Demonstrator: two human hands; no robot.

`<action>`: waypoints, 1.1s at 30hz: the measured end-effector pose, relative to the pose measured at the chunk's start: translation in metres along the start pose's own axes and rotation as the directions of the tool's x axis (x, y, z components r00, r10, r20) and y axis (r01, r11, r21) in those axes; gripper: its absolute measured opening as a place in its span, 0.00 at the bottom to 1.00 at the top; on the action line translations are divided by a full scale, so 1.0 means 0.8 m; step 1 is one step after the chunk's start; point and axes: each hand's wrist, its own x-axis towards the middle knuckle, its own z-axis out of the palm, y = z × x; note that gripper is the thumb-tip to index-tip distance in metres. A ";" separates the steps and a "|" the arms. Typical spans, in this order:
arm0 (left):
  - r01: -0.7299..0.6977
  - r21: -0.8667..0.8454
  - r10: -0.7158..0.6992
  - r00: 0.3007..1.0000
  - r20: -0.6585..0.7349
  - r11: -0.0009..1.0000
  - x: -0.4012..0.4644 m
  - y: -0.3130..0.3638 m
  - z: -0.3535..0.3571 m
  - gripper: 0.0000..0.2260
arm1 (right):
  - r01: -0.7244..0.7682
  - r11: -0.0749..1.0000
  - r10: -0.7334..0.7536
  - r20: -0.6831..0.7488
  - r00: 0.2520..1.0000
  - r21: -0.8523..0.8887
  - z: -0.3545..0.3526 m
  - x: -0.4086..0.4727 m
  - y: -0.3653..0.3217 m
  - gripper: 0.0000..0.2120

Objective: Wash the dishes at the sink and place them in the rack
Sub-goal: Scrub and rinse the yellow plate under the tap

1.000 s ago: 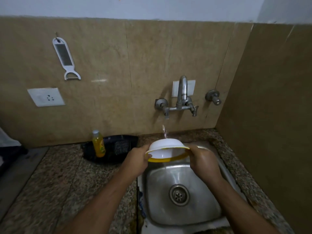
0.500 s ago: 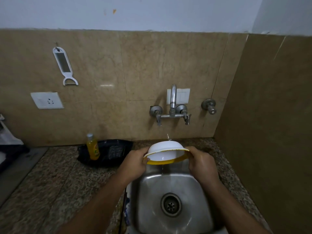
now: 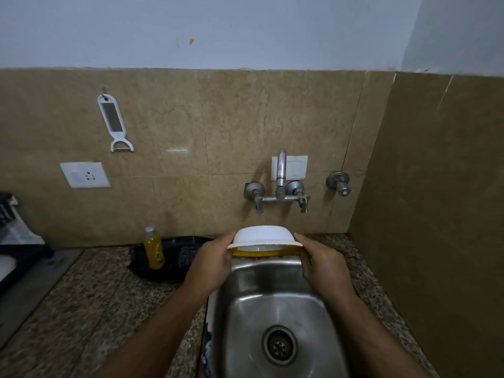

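Holding inverted white, yellow-lined plastic bowl [image 3: 263, 236] by opposite rims, left hand [image 3: 211, 261], right hand [image 3: 324, 264] pinching; light, stiff, likely wet-slippery.

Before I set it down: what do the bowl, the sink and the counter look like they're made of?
Bowl: probably plastic or melamine, smooth matte white outside, yellow inside at the rim; thin lip, no glassy shine.
Sink: stainless steel, brushed grey with soft streaky reflections.
Counter: polished stone, likely granite, speckled brown and black.
Left hand and right hand hold the bowl upside down by its rim.
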 end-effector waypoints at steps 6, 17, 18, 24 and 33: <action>0.009 0.024 -0.009 1.000 -0.008 1.000 0.001 0.006 -0.008 0.21 | -0.016 1.000 0.016 -0.030 0.999 -0.013 0.000 -0.002 -0.002 0.21; 0.004 0.053 -0.010 0.994 0.112 0.999 -0.006 0.004 -0.008 0.19 | -0.040 0.984 0.036 -0.027 0.999 -0.174 0.006 -0.006 0.002 0.17; 0.001 0.067 -0.009 0.994 0.111 0.998 -0.006 0.003 -0.008 0.18 | -0.028 0.984 0.022 -0.032 0.999 -0.178 0.004 -0.004 0.003 0.16; -0.017 0.134 0.008 0.998 0.068 0.991 -0.005 0.017 -0.014 0.15 | -0.018 0.984 0.007 -0.062 0.998 -0.176 -0.004 -0.003 0.005 0.19; -0.034 0.200 -0.018 0.967 0.254 0.979 -0.018 -0.001 -0.001 0.21 | 0.018 0.992 -0.009 0.070 0.998 -0.125 0.004 -0.016 0.014 0.15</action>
